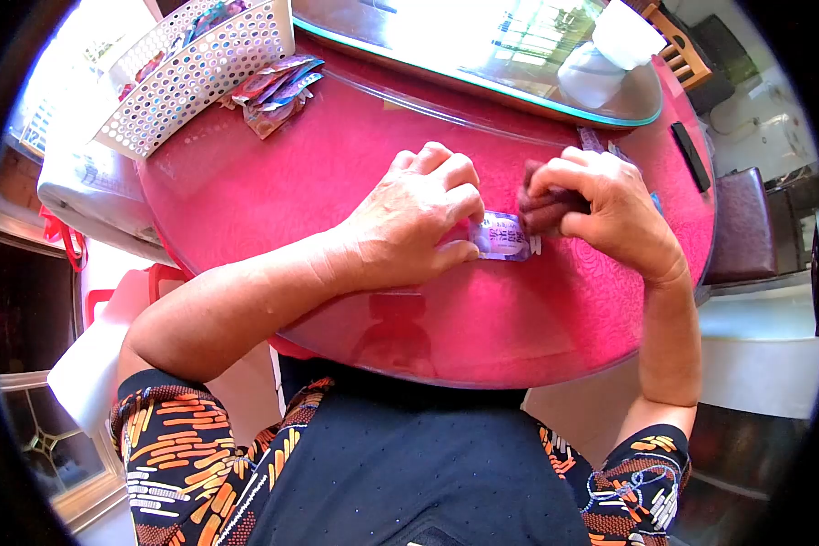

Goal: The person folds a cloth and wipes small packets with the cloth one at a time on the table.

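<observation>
A small purple and white printed packet [502, 238] is held above the red tabletop, in front of me. My left hand [419, 214] is closed on its left end, thumb below and fingers curled above. My right hand [601, 200] is at the packet's right end, its fingers curled in and pressed together. Those fingertips are dark and partly blurred, so what they pinch, if anything, cannot be made out. Small white bits show at the packet's right edge, close to the right fingers.
A white perforated basket [205, 82] with colourful packets stands at the far left, and more packets [278, 91] lie beside it. A glass turntable [482, 55] carries a white container [596, 73]. A black bar-shaped object [691, 156] lies near the right edge.
</observation>
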Action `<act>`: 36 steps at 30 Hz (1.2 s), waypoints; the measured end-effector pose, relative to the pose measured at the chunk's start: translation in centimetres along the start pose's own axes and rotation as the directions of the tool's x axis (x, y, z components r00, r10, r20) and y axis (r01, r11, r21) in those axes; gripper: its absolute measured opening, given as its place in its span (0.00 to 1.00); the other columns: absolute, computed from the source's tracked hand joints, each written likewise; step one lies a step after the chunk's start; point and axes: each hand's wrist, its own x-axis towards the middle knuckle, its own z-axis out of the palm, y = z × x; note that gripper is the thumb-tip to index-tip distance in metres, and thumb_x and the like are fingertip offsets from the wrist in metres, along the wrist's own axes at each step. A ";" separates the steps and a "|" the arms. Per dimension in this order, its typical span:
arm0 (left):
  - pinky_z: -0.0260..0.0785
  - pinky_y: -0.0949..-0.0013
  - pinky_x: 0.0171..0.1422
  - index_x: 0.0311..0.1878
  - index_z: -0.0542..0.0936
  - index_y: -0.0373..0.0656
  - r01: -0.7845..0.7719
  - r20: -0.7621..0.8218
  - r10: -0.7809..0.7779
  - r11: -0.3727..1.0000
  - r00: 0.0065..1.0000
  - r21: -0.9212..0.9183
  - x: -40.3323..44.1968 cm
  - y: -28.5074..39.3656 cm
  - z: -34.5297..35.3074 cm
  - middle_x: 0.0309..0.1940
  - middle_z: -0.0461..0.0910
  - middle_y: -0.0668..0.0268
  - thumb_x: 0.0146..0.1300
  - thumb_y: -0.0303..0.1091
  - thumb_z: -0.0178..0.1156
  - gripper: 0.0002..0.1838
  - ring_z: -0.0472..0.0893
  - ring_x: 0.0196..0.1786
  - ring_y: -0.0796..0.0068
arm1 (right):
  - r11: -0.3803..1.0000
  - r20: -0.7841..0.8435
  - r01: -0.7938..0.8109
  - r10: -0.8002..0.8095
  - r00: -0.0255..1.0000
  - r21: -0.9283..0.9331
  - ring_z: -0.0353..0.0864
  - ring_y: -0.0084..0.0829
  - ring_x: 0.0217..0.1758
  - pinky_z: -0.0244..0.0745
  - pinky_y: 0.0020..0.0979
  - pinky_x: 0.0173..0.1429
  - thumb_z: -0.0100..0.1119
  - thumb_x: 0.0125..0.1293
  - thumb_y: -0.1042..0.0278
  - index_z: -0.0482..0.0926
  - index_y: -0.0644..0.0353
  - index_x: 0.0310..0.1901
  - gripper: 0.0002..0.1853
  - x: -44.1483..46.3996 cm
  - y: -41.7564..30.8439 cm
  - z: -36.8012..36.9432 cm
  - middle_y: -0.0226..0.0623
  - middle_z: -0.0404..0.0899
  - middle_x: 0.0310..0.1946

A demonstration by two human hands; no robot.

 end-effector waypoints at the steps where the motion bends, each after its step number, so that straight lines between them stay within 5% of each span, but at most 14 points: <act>1: 0.70 0.48 0.65 0.50 0.83 0.48 0.005 -0.004 -0.005 1.000 1.000 0.000 0.0 0.1 0.0 0.55 0.79 0.63 0.56 0.38 0.82 0.22 0.76 0.63 0.53 | 0.991 -0.037 0.026 -0.021 0.999 0.135 0.89 0.47 0.45 0.83 0.43 0.54 0.70 0.53 0.78 0.89 0.53 0.47 0.17 0.2 -0.3 0.5 0.38 0.89 0.42; 3: 0.70 0.48 0.64 0.50 0.83 0.48 0.014 -0.010 -0.014 1.000 1.000 -0.014 0.0 0.2 0.0 0.54 0.79 0.63 0.56 0.38 0.82 0.22 0.76 0.63 0.53 | 0.913 -0.115 0.088 -0.045 0.992 0.398 0.88 0.47 0.45 0.83 0.42 0.54 0.68 0.53 0.79 0.90 0.53 0.47 0.18 0.6 -0.7 2.2 0.38 0.88 0.41; 8: 0.70 0.49 0.64 0.50 0.84 0.49 -0.001 -0.004 0.001 1.000 1.000 -0.027 0.0 0.0 -0.1 0.54 0.79 0.62 0.55 0.37 0.81 0.21 0.76 0.62 0.53 | 0.993 -0.029 0.042 -0.039 0.999 0.111 0.86 0.46 0.46 0.80 0.45 0.51 0.68 0.52 0.80 0.90 0.51 0.43 0.17 -0.6 0.0 1.4 0.36 0.84 0.36; 12: 0.70 0.49 0.65 0.50 0.84 0.49 0.014 0.004 -0.014 1.000 1.000 -0.023 0.1 0.2 -0.1 0.54 0.79 0.62 0.55 0.36 0.81 0.21 0.76 0.62 0.53 | 0.997 -0.113 0.071 -0.069 0.991 0.019 0.85 0.44 0.42 0.79 0.43 0.47 0.70 0.52 0.80 0.90 0.50 0.41 0.15 -1.5 0.3 0.9 0.34 0.83 0.35; 15: 0.70 0.48 0.66 0.51 0.84 0.48 0.028 0.014 -0.027 0.999 1.000 -0.041 0.1 0.4 -0.3 0.54 0.79 0.62 0.55 0.36 0.80 0.21 0.76 0.62 0.53 | 0.906 -0.164 0.205 -0.154 0.974 0.370 0.85 0.43 0.41 0.78 0.42 0.45 0.73 0.52 0.79 0.90 0.50 0.40 0.14 -0.8 -0.6 1.9 0.33 0.82 0.34; 17: 0.69 0.48 0.66 0.51 0.84 0.48 0.028 0.002 -0.028 0.998 1.000 -0.050 0.1 0.4 -0.4 0.54 0.79 0.62 0.54 0.35 0.81 0.21 0.76 0.62 0.53 | 0.953 -0.097 0.294 -0.286 0.953 0.071 0.85 0.42 0.41 0.77 0.43 0.45 0.78 0.50 0.75 0.90 0.50 0.41 0.15 -0.9 -1.4 1.9 0.33 0.81 0.33; 25: 0.70 0.48 0.67 0.51 0.85 0.47 -0.029 -0.010 0.029 0.999 1.000 -0.023 -0.1 0.2 -0.3 0.53 0.79 0.62 0.54 0.36 0.82 0.22 0.78 0.63 0.53 | 0.961 0.153 -0.022 -0.022 0.988 0.276 0.92 0.38 0.44 0.86 0.37 0.51 0.68 0.48 0.88 0.89 0.61 0.44 0.20 -2.7 2.3 -1.2 0.38 0.89 0.39; 26: 0.70 0.48 0.66 0.51 0.85 0.47 -0.056 -0.030 0.056 0.998 0.998 -0.023 -0.1 0.2 -0.3 0.52 0.79 0.62 0.54 0.37 0.82 0.22 0.78 0.63 0.53 | 0.857 0.193 -0.131 0.038 0.980 0.498 0.94 0.32 0.49 0.90 0.32 0.58 0.65 0.49 0.92 0.87 0.68 0.46 0.20 -2.5 2.6 -1.2 0.39 0.91 0.43; 29: 0.70 0.49 0.66 0.51 0.86 0.48 -0.165 -0.015 0.165 0.986 0.986 0.004 0.0 0.9 -0.6 0.51 0.80 0.63 0.55 0.39 0.82 0.22 0.79 0.64 0.54 | 0.649 0.144 -0.235 0.190 0.971 0.724 0.94 0.31 0.52 0.91 0.30 0.60 0.64 0.51 0.93 0.86 0.70 0.46 0.19 -2.1 2.8 -0.1 0.38 0.91 0.44; 30: 0.69 0.50 0.64 0.51 0.86 0.48 -0.175 -0.008 0.175 0.984 0.985 0.022 0.0 1.1 -0.4 0.52 0.80 0.63 0.55 0.39 0.82 0.21 0.79 0.62 0.56 | 0.742 0.093 -0.151 0.120 0.988 0.653 0.94 0.31 0.52 0.91 0.31 0.60 0.64 0.53 0.92 0.85 0.69 0.49 0.20 -2.2 3.4 0.0 0.39 0.92 0.47; 36: 0.70 0.51 0.60 0.50 0.86 0.47 -0.203 0.037 0.200 0.971 0.979 0.126 0.0 1.1 0.0 0.50 0.82 0.65 0.55 0.35 0.81 0.20 0.82 0.56 0.61 | 0.786 0.132 -0.151 0.089 0.987 0.600 0.94 0.31 0.54 0.91 0.32 0.61 0.64 0.54 0.91 0.85 0.68 0.52 0.22 -2.2 3.8 0.0 0.42 0.92 0.50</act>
